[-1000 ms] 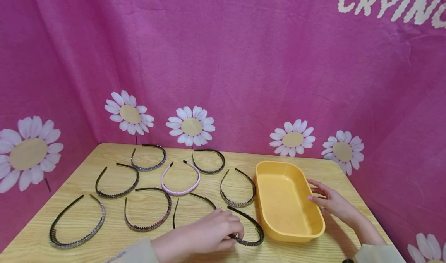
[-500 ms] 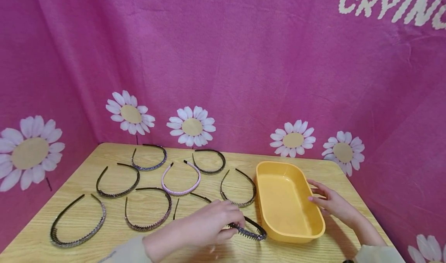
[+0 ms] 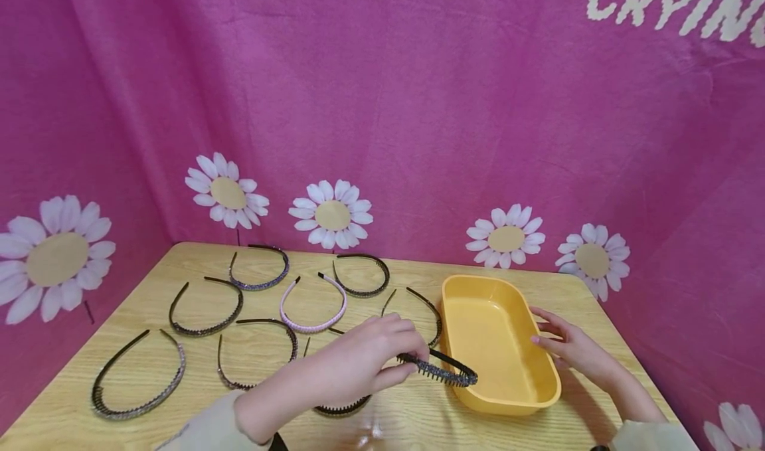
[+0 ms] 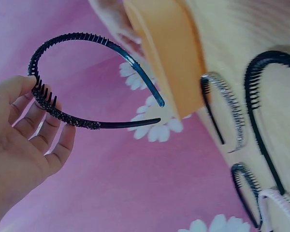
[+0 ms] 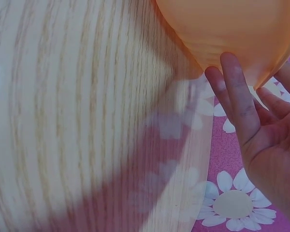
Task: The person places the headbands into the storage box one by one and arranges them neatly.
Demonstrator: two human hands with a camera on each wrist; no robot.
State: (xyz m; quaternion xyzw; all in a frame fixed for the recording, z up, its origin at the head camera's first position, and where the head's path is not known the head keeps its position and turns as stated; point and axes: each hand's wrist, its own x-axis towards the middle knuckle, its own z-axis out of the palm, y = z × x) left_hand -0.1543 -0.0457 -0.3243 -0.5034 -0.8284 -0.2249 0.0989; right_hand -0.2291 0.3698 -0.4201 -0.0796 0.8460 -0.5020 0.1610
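Note:
My left hand (image 3: 376,358) pinches a black toothed headband (image 3: 445,373) with dark glitter along its band, lifted off the table. Its curved end overlaps the near left edge of the yellow plastic tub (image 3: 487,345) in the head view. In the left wrist view, thumb and fingers grip the glittery headband (image 4: 67,117) at its bend, and its two tips point away from the palm. My right hand (image 3: 576,353) rests against the tub's right side, thumb at the rim. The right wrist view has its extended fingers (image 5: 241,104) touching the outer wall. Inside, the tub holds nothing.
Several headbands lie spread on the wooden table (image 3: 412,418), among them a lilac one (image 3: 312,329), a silver glitter one (image 3: 140,411) and a blue glitter one (image 3: 261,285). My left forearm partly covers another headband (image 3: 343,411). A pink daisy-printed cloth (image 3: 382,105) hangs behind.
My left hand has raised the glitter headband from the table and carried it right and away from me, to the tub's edge. The right hand keeps its place on the tub.

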